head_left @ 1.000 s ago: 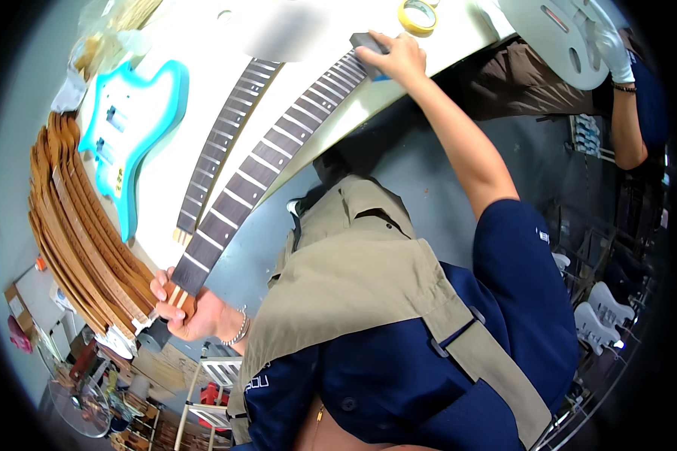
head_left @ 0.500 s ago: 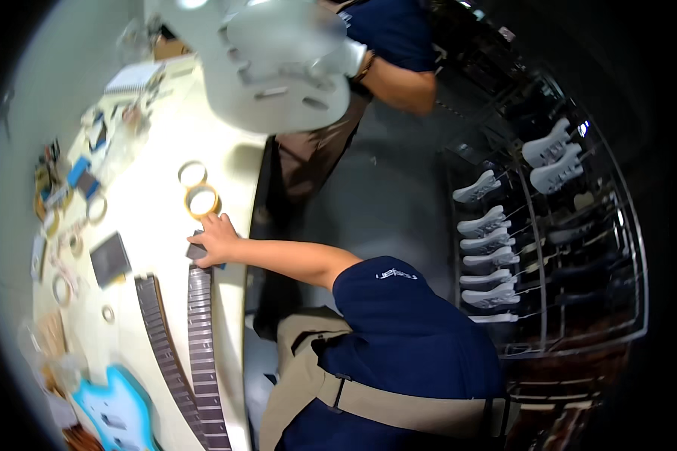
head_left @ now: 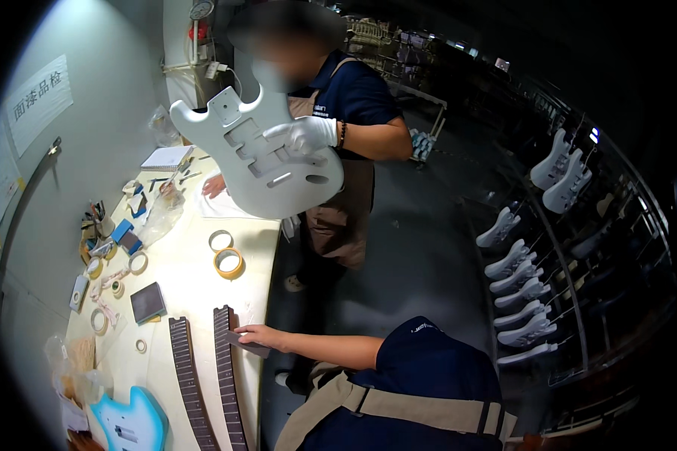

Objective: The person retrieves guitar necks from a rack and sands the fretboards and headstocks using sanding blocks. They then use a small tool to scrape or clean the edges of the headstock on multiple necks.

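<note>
My right hand [head_left: 262, 336] reaches in from the right, its fingers closed on a flat dark grey sanding pad [head_left: 247, 345]. The pad lies at the right edge of a dark guitar neck [head_left: 229, 379] with pale frets, a little below the neck's squared far end. Whether its underside touches the frets cannot be made out. A second fretted guitar neck [head_left: 189, 379] lies to the left, a narrow strip of white tabletop between them. Another dark grey sanding block [head_left: 148, 303] rests further left on the table. My left hand is out of view.
The white table [head_left: 184, 259] holds tape rolls [head_left: 229, 263], blue blocks [head_left: 126, 237] and a blue guitar body [head_left: 132, 425]. Across its far end a co-worker's gloved hand [head_left: 308, 135] touches a pale grey guitar body [head_left: 252, 154]. Racked bodies [head_left: 511, 259] hang at right.
My right hand has moved with the pad from the neck's far tip to its right edge. The view has tilted up, and the co-worker's grey guitar body now shows more fully.
</note>
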`<state>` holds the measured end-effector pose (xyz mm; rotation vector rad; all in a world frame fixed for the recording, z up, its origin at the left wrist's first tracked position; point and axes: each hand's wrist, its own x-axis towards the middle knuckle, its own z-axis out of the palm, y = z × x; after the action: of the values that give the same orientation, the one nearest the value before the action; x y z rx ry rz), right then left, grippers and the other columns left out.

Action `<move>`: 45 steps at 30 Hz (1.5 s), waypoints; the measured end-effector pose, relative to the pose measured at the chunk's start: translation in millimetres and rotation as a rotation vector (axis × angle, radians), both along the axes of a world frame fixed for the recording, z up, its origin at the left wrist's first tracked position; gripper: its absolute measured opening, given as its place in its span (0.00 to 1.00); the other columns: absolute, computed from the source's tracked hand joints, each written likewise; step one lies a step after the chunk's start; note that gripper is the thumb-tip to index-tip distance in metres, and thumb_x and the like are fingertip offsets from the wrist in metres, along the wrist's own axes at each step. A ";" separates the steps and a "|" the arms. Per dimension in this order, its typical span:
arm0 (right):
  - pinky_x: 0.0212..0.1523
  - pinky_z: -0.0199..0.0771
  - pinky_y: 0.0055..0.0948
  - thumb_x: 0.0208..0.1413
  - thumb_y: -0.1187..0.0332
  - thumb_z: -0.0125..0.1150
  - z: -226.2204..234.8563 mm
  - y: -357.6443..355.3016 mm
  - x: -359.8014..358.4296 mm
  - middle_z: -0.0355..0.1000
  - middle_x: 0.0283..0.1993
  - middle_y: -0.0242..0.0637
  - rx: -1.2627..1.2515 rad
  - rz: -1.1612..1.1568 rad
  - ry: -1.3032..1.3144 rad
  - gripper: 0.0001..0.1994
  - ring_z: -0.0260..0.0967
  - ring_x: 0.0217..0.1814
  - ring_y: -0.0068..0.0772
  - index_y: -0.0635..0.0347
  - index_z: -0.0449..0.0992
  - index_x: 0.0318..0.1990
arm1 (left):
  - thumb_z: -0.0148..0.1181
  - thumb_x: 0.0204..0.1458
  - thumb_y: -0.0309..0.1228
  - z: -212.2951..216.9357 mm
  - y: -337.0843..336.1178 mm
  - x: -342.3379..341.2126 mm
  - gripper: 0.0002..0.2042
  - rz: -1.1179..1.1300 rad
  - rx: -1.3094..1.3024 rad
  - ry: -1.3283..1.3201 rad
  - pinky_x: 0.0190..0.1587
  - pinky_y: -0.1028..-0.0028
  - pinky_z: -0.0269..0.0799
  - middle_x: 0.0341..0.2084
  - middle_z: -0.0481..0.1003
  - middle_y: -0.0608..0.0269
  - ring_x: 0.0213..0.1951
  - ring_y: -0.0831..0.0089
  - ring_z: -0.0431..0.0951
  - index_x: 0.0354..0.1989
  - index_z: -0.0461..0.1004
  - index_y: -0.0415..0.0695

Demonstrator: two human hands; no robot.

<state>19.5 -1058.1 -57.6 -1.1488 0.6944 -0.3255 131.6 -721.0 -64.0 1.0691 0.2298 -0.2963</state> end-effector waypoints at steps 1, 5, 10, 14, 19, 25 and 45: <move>0.47 0.62 0.22 0.51 0.56 0.55 -4.7 -0.8 -0.2 0.65 0.49 0.33 0.091 0.001 -0.072 0.28 0.61 0.48 0.23 0.58 0.61 0.58 | 0.55 0.47 0.30 -2.0 2.4 -1.5 0.11 0.005 -0.013 0.015 0.43 0.71 0.60 0.30 0.66 0.67 0.35 0.76 0.63 0.38 0.68 0.40; 0.37 0.66 0.24 0.49 0.55 0.53 -12.3 8.8 4.4 0.68 0.42 0.33 0.153 0.014 -0.172 0.29 0.63 0.41 0.24 0.58 0.61 0.58 | 0.55 0.49 0.30 -25.5 49.1 -16.5 0.09 0.051 -0.076 0.121 0.41 0.72 0.61 0.27 0.65 0.70 0.32 0.79 0.63 0.37 0.68 0.42; 0.43 0.66 0.33 0.49 0.57 0.50 -41.3 -3.0 5.8 0.70 0.42 0.40 0.277 -0.179 -0.191 0.23 0.66 0.42 0.35 0.65 0.66 0.49 | 0.57 0.50 0.31 -61.9 90.2 -26.7 0.15 -0.032 -0.014 0.088 0.47 0.64 0.60 0.32 0.69 0.70 0.35 0.81 0.65 0.46 0.67 0.43; 0.40 0.69 0.34 0.54 0.55 0.45 -30.2 -14.1 23.9 0.71 0.41 0.43 0.277 -0.143 -0.212 0.22 0.69 0.41 0.37 0.65 0.68 0.46 | 0.57 0.51 0.30 -36.0 73.4 -26.2 0.17 0.072 0.169 0.214 0.44 0.65 0.70 0.38 0.69 0.66 0.39 0.75 0.69 0.49 0.64 0.47; 0.37 0.70 0.30 0.54 0.58 0.48 5.2 -38.5 37.0 0.71 0.37 0.43 0.007 -0.068 -0.088 0.20 0.69 0.37 0.34 0.66 0.68 0.46 | 0.55 0.52 0.35 -26.4 47.4 -27.1 0.20 0.013 0.456 0.219 0.27 0.76 0.73 0.33 0.70 0.61 0.27 0.76 0.72 0.51 0.59 0.44; 0.51 0.59 0.23 0.48 0.58 0.60 26.2 -83.5 108.5 0.67 0.47 0.45 -0.390 0.055 -0.045 0.33 0.64 0.49 0.31 0.72 0.58 0.57 | 0.54 0.53 0.35 -38.1 29.4 -22.7 0.15 0.002 0.766 -0.022 0.14 0.84 0.61 0.28 0.70 0.62 0.20 0.82 0.67 0.46 0.66 0.42; 0.45 0.70 0.28 0.46 0.51 0.56 21.1 27.7 211.7 0.61 0.52 0.46 -0.149 1.084 -0.095 0.37 0.69 0.47 0.36 0.69 0.55 0.57 | 0.70 0.32 0.37 -1.8 116.0 52.8 0.29 -0.317 1.805 -0.406 0.52 0.62 0.60 0.49 0.59 0.60 0.51 0.56 0.58 0.48 0.68 0.55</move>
<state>231.1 -1030.4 -36.5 -1.4743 -0.1000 0.4934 184.4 -604.9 -65.8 2.9263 -0.1269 -0.0737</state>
